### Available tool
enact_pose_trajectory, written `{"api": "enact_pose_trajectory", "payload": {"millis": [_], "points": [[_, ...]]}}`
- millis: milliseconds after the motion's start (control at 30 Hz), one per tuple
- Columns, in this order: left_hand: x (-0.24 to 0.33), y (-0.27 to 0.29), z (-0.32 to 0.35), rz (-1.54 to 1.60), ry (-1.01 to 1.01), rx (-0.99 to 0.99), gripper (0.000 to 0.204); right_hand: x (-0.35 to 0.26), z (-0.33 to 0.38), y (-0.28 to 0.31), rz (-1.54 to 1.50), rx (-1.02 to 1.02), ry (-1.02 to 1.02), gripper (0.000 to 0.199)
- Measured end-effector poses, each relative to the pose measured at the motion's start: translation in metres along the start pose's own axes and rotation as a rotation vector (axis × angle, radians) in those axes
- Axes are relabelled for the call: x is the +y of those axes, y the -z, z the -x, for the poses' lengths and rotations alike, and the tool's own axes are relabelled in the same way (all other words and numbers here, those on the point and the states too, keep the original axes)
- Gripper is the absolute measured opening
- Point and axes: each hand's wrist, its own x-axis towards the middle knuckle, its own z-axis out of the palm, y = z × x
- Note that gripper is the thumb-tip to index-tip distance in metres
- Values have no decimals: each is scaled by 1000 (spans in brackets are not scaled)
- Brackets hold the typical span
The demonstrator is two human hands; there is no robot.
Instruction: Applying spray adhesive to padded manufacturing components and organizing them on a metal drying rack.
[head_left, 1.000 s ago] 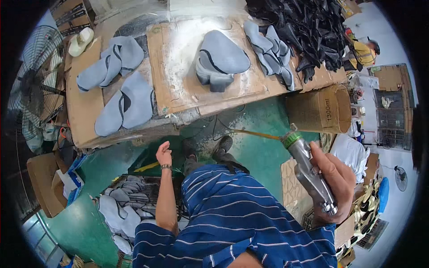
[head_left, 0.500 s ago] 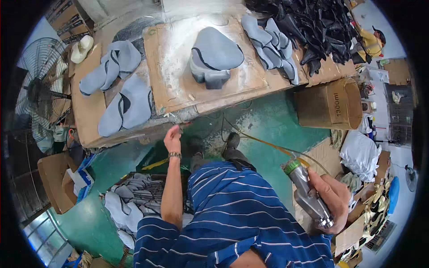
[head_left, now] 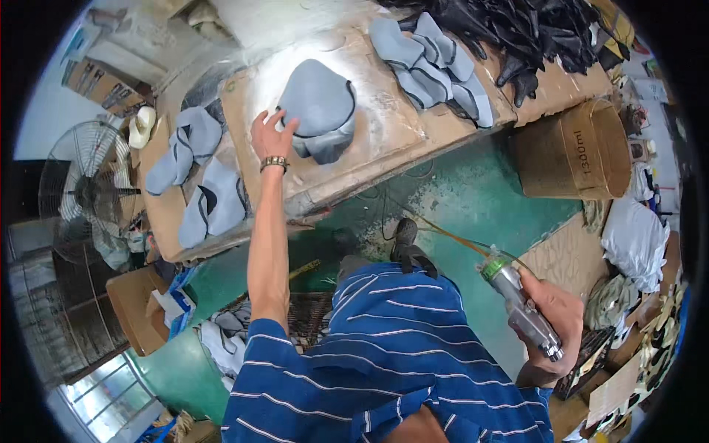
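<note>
My left hand (head_left: 273, 136) is stretched over the cardboard-topped table, its fingers spread. Its fingertips are at the left edge of a grey, dark-edged moulded piece (head_left: 317, 96), and whether they grip it I cannot tell. That piece sits on a dark block-like support (head_left: 330, 145) in a patch of white dust. Off to the right, my right hand (head_left: 557, 317) is wrapped round a metal spray gun (head_left: 509, 284) with a green ring, held away from the table. A thin hose (head_left: 443, 230) trails from the gun towards the floor.
Similar grey pieces lie on the table at left (head_left: 214, 199) and at right (head_left: 432, 70). Behind the right ones is a heap of black pieces (head_left: 546, 33). A cardboard box (head_left: 546, 159) stands right of the table, a fan (head_left: 81, 188) left. A crate (head_left: 310, 314) sits by my legs.
My left hand has moved up and forward from the table's front edge to the grey piece on the support. My right hand still holds the spray gun, and the view has shifted.
</note>
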Motion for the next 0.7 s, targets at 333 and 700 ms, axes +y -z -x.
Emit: {"api": "enact_pose_trajectory", "payload": {"millis": [333, 700], "points": [[-36, -9, -33, -54, 60, -182, 40, 73, -32, 60, -77, -6, 16, 58], [-20, -14, -17, 25, -30, -256, 36, 78, -76, 59, -107, -95, 107, 58]]}}
